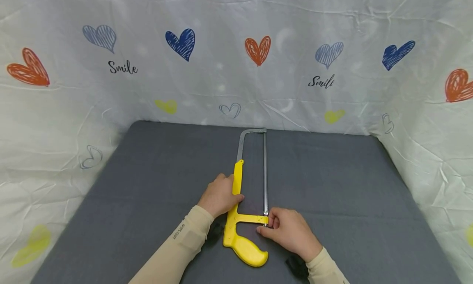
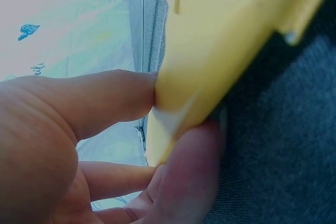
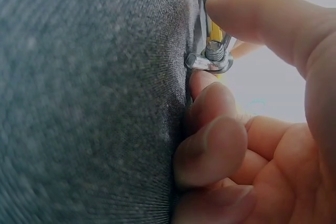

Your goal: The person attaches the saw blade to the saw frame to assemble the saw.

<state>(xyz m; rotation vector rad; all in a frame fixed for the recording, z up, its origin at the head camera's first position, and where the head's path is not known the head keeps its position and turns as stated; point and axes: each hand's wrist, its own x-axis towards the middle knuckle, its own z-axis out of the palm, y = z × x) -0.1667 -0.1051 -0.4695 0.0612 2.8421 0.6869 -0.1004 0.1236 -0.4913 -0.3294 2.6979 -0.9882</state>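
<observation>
A hacksaw lies on the grey cloth with its yellow handle toward me and its silver front frame pointing away. Its blade runs along the right side. My left hand grips the yellow back bar, thumb on one side and fingers on the other. At the right end of the yellow crosspiece, my right hand pinches a metal wing nut on a threaded bolt. Its thumb lies above the nut and the index finger just below in the right wrist view.
Grey cloth covers the table. White curtains printed with hearts and "Smile" rise along the back and both sides. The saw's far end comes near the table's back edge.
</observation>
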